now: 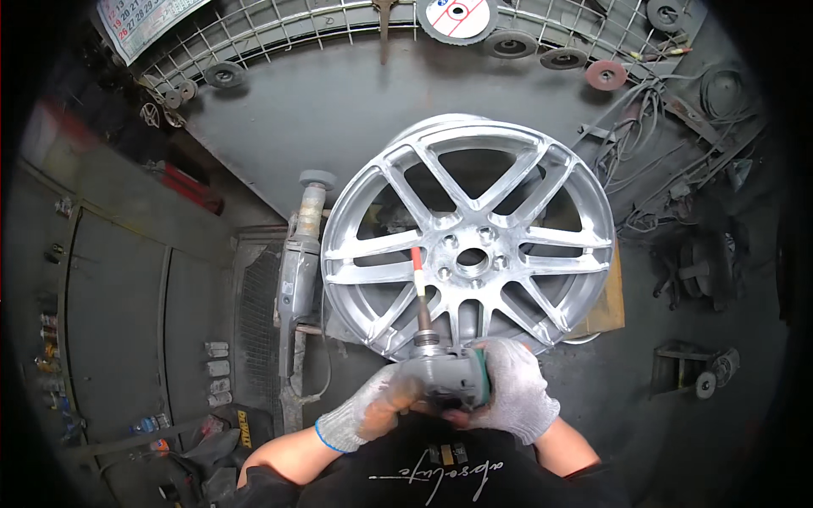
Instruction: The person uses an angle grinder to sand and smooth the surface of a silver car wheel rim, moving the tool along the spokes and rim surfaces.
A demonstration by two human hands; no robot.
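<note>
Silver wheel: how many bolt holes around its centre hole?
5: upper-left hole, upper-right hole, right-hand hole, bottom hole and lower-left hole, all ringing the centre hole of the wheel. None looks hidden.

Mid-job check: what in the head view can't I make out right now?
All in the head view:
Left grip: fingers blurred against the power tool.
Right grip: fingertips mostly hidden by the glove and tool body.
Red-and-white shaft end: contact with the wheel unclear from this angle.
Wheel's underside: hidden by its face.
Calendar: cut off by the upper edge.
</note>
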